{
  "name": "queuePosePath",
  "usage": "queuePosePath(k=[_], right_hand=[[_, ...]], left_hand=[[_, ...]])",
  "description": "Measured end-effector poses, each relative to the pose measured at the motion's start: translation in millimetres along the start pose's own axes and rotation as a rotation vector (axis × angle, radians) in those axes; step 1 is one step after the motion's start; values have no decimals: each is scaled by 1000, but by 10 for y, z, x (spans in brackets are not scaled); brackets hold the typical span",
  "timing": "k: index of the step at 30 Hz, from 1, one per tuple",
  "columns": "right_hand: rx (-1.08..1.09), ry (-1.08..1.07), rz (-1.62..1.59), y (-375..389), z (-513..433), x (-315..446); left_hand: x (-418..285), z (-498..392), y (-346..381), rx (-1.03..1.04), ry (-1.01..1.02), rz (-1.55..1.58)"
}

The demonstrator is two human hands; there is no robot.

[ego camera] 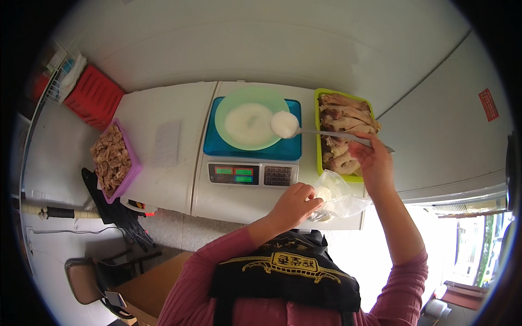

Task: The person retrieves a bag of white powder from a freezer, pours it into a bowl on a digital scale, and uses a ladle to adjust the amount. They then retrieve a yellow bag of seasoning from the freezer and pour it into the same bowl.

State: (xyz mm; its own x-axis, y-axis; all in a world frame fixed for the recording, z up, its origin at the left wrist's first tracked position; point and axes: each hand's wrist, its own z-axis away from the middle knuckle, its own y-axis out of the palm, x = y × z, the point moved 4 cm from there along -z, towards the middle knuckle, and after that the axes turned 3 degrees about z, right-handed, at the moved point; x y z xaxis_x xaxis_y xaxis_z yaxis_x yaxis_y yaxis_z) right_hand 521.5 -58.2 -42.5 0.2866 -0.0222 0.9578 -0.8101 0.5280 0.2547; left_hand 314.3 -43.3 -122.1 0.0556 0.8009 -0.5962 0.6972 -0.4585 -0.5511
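My right hand (373,163) grips the handle of a long metal ladle (314,131). Its round bowl is heaped with a white powdery or granular substance (284,124) and hangs over the right rim of a pale green plastic bowl (228,102). More of the white stuff (248,124) lies inside that bowl, which rests on the blue platform of a digital scale (253,153). With thumb and fingers, my left hand (294,203) holds the edge of a clear plastic bag (338,199) with pale contents, at the counter's front edge.
A lime-green tray (319,134) of cooked-looking poultry or meat pieces (346,118) stands right of the scale. On the left are a purple basket (129,171) of brown meat pieces (111,159) and a red plastic basket (94,98). A chair (83,281) and cardboard box (151,289) stand below left.
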Motion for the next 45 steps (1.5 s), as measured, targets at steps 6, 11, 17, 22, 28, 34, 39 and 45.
queuePosePath(k=[6, 11, 17, 22, 28, 34, 39, 45], right_hand=[[-77, -65, 121, -558, 588, 478], [-130, -92, 225, -895, 1004, 721], [-160, -89, 239, -1128, 1275, 705], [-146, -37, 253, -1220, 1275, 632], [-50, -26, 248, -1232, 1137, 583], [-18, 20, 212, -1242, 963, 584], [-35, 94, 225, -1225, 822, 622], [-41, 153, 266, -1175, 690, 681]], left_hand=[[-2, -32, -1, -4, 13, -10], [12, -32, 13, 4, 23, -8], [5, -26, 24, 23, 30, -44], [-4, -30, 3, 35, 33, -48], [-20, -46, -7, 38, 45, -68], [-34, -32, -12, 49, 37, -61], [-46, -28, -5, 50, 62, -108], [-64, -28, -11, 55, 78, -125]])
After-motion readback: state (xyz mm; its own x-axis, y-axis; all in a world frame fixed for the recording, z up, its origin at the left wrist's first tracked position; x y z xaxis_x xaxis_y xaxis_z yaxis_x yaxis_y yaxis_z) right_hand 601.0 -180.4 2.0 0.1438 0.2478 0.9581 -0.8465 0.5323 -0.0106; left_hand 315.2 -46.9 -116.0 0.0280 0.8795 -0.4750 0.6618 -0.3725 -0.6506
